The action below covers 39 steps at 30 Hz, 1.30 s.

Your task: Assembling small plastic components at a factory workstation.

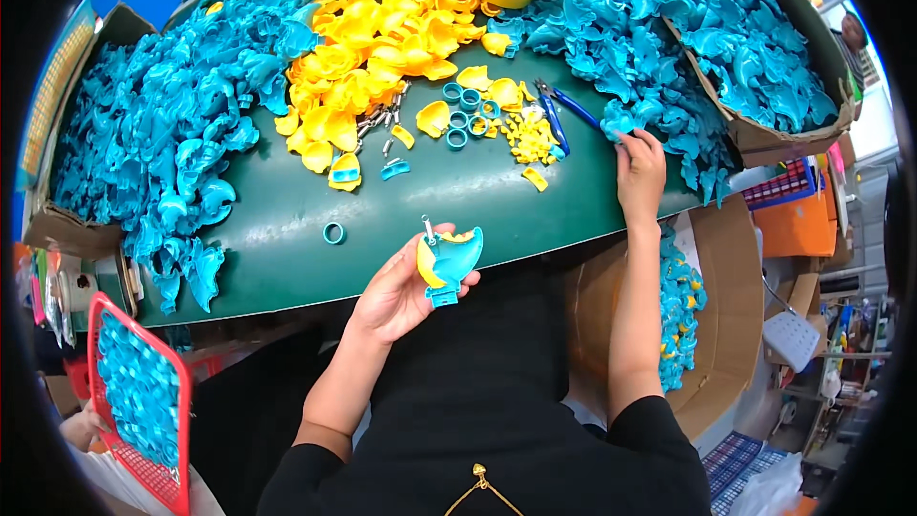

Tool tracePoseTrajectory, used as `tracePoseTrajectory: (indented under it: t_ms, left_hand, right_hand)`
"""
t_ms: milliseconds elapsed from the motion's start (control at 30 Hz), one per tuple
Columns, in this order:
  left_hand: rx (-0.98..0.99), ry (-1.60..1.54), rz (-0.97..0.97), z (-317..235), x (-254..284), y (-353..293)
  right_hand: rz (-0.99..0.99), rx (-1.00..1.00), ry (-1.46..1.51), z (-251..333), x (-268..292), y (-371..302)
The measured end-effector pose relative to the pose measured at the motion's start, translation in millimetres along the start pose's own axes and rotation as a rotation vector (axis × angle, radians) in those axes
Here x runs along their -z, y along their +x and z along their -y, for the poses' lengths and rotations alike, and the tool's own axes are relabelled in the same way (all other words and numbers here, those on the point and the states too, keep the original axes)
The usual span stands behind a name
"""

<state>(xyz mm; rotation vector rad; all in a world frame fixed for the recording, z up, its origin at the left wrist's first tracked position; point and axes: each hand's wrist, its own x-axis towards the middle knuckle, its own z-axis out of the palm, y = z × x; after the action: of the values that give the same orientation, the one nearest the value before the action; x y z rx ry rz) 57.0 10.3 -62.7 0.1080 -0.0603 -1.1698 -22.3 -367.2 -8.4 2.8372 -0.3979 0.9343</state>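
My left hand [390, 298] is closed round a curved teal plastic shell [460, 253] above the table's near edge. A yellow plastic piece [427, 266] sits inside that shell, and a small metal part [428, 229] sticks up beside it. My right hand [641, 175] is at the edge of the right-hand heap of teal shells [611, 33], its thumb and fingers pinching a teal shell [623, 121]. Just left of it lie blue-handled pliers [554, 119]. A teal ring [333, 233] rests on the table left of my left hand.
A heap of yellow shells [382, 33] and another teal heap [181, 115] cover the green table [315, 272]. Small yellow bits [533, 137] and several teal rings lie mid-table. A cardboard box [721, 325] with assembled pieces stands below right. At lower left, someone's hand holds a red basket [181, 420].
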Motion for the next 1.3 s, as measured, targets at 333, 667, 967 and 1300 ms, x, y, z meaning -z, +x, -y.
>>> tracePoseTrajectory:
  t_ms: [333,667,967,1300]
  left_hand:
    - [-0.136,0.061,0.057,-12.6,-7.5,-14.1]
    - [-0.423,0.432,-0.193,-15.1,-15.9,-29.8]
    - [-0.432,0.583,-0.229,-10.5,-29.1,-26.6]
    - [-0.384,0.615,-0.212,-9.3,-29.1,-25.6]
  right_hand:
    - [0.756,-0.012,1.073,136.8,16.1,14.4]
    - [0.397,0.109,0.553,199.0,17.3,-19.8]
    - [0.446,-0.194,1.397,231.9,48.0,-31.6]
    - [0.425,-0.135,1.422,228.8,46.9,-38.8]
